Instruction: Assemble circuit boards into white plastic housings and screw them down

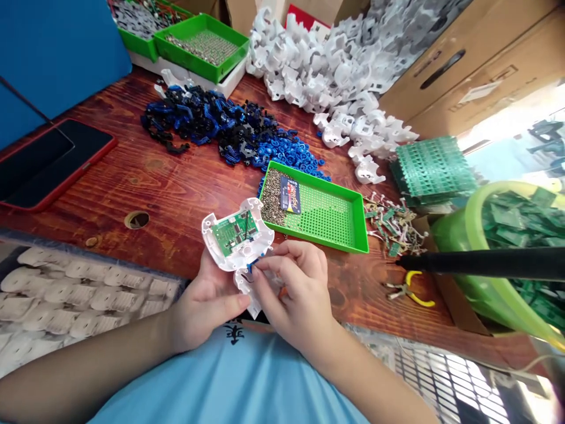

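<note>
My left hand (207, 303) grips a white plastic housing (238, 238) from below, just above my lap. A green circuit board (235, 231) lies inside the housing, facing up. My right hand (295, 288) has its fingers curled at the housing's lower edge and pinches a small blue part (255, 265) there. Behind the hands a green tray (329, 219) holds a heap of small screws (271, 200) and a dark card (290, 195).
On the wooden table (145, 176) lie a pile of blue and black parts (220, 126), a heap of white housings (335, 70), a red-cased phone (42, 162), yellow-handled pliers (412, 291), green bins (200, 44), a green bucket of boards (507, 247) and a black tool handle (485, 262). White parts (66, 291) are stacked at left.
</note>
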Demonstrator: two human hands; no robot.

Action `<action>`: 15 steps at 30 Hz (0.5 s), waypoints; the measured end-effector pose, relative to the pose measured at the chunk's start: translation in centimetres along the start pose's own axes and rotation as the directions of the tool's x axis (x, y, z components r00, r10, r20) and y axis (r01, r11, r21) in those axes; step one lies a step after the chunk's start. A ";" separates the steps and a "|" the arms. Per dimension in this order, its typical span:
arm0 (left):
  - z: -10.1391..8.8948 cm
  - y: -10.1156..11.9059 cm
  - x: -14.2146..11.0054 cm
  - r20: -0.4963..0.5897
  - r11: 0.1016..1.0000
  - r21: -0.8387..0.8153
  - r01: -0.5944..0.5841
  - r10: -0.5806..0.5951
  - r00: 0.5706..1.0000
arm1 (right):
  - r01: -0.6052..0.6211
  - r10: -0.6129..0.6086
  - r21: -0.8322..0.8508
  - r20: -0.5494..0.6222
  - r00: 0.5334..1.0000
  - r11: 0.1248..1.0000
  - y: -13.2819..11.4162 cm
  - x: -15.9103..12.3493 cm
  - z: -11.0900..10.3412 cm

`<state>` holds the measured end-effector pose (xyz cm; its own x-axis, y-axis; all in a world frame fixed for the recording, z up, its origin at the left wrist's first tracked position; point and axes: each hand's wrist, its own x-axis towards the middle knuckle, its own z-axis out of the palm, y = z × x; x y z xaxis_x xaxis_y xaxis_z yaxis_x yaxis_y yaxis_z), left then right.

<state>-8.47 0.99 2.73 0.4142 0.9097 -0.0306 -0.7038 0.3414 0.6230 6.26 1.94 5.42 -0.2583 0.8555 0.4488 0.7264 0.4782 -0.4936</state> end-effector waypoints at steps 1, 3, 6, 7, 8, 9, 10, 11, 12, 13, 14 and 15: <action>0.2 -0.1 -0.1 0.003 0.999 0.033 -0.002 0.002 1.000 | 0.002 -0.002 -0.017 -0.013 1.000 1.000 0.0 -0.1 -0.1; 0.6 -0.4 -0.1 0.000 0.993 0.115 -0.012 0.012 1.000 | -0.010 0.009 -0.032 -0.017 1.000 0.999 0.1 -0.3 -0.2; 1.1 -0.7 -0.1 -0.033 0.969 0.244 -0.030 0.039 0.999 | -0.035 0.034 -0.054 -0.029 0.999 0.998 0.2 -0.6 -0.1; 1.1 -0.8 -0.1 -0.058 0.961 0.275 -0.028 0.046 0.997 | -0.027 0.025 -0.066 -0.035 0.999 0.997 0.2 -0.7 0.0; 1.2 -0.9 0.0 -0.093 0.956 0.292 -0.015 0.044 0.995 | -0.012 0.009 -0.075 -0.036 0.999 0.997 0.3 -0.7 0.0; 1.2 -1.0 0.1 -0.129 0.957 0.290 0.004 0.035 0.991 | 0.007 -0.009 -0.076 -0.024 1.000 0.997 0.3 -0.7 0.0; 1.2 -1.0 0.2 -0.158 0.963 0.269 0.031 0.012 0.987 | 0.022 -0.022 -0.062 0.005 1.000 0.998 0.4 -0.7 -0.2; 1.1 -1.0 0.2 -0.180 0.970 0.234 0.063 -0.020 0.983 | 0.028 -0.026 -0.030 0.051 0.998 0.999 0.4 -0.7 -0.5; 1.0 -0.9 0.3 -0.193 0.977 0.193 0.091 -0.053 0.980 | 0.024 -0.026 0.020 0.100 0.995 1.000 0.5 -0.8 -0.9; 0.9 -0.8 0.4 -0.200 0.982 0.151 0.115 -0.084 0.976 | 0.007 -0.018 0.077 0.137 0.990 0.997 0.7 -1.0 -1.5; 0.8 -0.6 0.4 -0.201 0.983 0.116 0.139 -0.114 0.973 | -0.007 -0.010 0.124 0.141 0.990 0.992 1.0 -1.4 -2.4; 0.7 -0.4 0.4 -0.197 0.983 0.092 0.162 -0.142 0.970 | -0.019 0.005 0.144 0.097 0.995 0.989 1.4 -1.8 -3.3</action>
<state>-7.59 1.03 3.03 0.3878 0.8807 -0.2720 -0.5714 0.4612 0.6788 9.83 0.36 6.39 -0.3147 0.8732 0.3721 0.6322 0.4852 -0.6041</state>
